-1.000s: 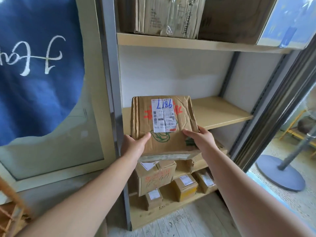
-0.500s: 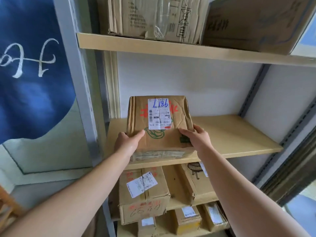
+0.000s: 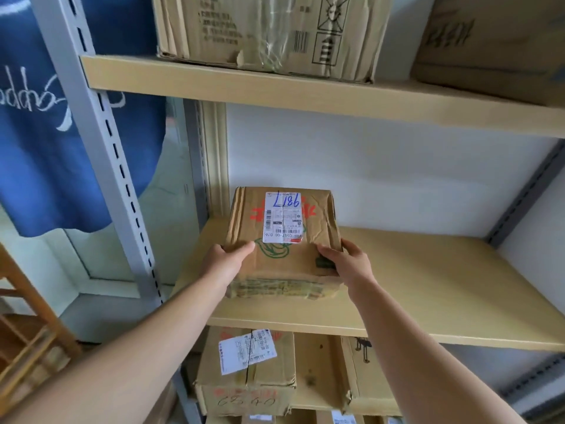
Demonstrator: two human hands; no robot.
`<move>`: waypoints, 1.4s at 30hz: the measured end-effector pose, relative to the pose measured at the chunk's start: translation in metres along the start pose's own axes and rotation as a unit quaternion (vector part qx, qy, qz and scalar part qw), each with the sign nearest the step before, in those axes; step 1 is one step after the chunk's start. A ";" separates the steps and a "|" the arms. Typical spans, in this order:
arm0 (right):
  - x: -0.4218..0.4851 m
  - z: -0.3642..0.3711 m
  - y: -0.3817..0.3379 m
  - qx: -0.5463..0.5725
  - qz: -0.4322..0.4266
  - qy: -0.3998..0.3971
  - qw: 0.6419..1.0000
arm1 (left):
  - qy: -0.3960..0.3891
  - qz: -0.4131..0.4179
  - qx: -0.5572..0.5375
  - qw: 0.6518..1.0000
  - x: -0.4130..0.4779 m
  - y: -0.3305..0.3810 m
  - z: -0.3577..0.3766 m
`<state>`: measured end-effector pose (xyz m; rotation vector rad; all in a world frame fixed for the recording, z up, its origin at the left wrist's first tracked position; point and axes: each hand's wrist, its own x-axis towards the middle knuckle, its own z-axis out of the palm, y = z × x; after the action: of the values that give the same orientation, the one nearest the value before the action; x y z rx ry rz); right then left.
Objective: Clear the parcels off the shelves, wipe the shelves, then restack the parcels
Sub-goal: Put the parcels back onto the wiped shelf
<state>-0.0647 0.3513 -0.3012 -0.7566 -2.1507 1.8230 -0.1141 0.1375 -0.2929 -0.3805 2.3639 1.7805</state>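
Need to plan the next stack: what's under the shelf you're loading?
Under the shelf, a lower one holds a labelled box marked 6840 and a second box at its right. More parcels show below, mostly cut off.

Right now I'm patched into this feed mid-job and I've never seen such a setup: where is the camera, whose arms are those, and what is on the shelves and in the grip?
No machine here: these are a person's two bare arms, and the single picture comes from a wide-angle camera worn on their head, looking forward and down. The left hand and right hand each take one near corner of a brown cardboard parcel with a white label, thumbs on top. That parcel sits on, or just above, the left part of the middle shelf; I cannot tell whether it is fully set down. The shelf below holds more parcels, one marked 6840. The top shelf carries two large cartons. A blue cloth hangs at the left.
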 end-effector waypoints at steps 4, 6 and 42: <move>0.013 0.018 0.003 0.002 0.017 0.002 1.000 | 0.017 0.001 0.023 1.000 0.025 0.006 -0.006; 0.022 0.024 0.002 -0.001 0.021 0.006 1.000 | 0.020 -0.002 0.039 0.999 0.035 0.006 -0.007; -0.049 0.029 -0.020 -0.126 -0.170 0.021 0.977 | 0.076 0.198 0.103 0.972 -0.041 -0.001 -0.015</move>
<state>-0.0424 0.2995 -0.2804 -0.4327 -2.3386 1.3717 -0.0743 0.1276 -0.2782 -0.0139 2.8635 1.6757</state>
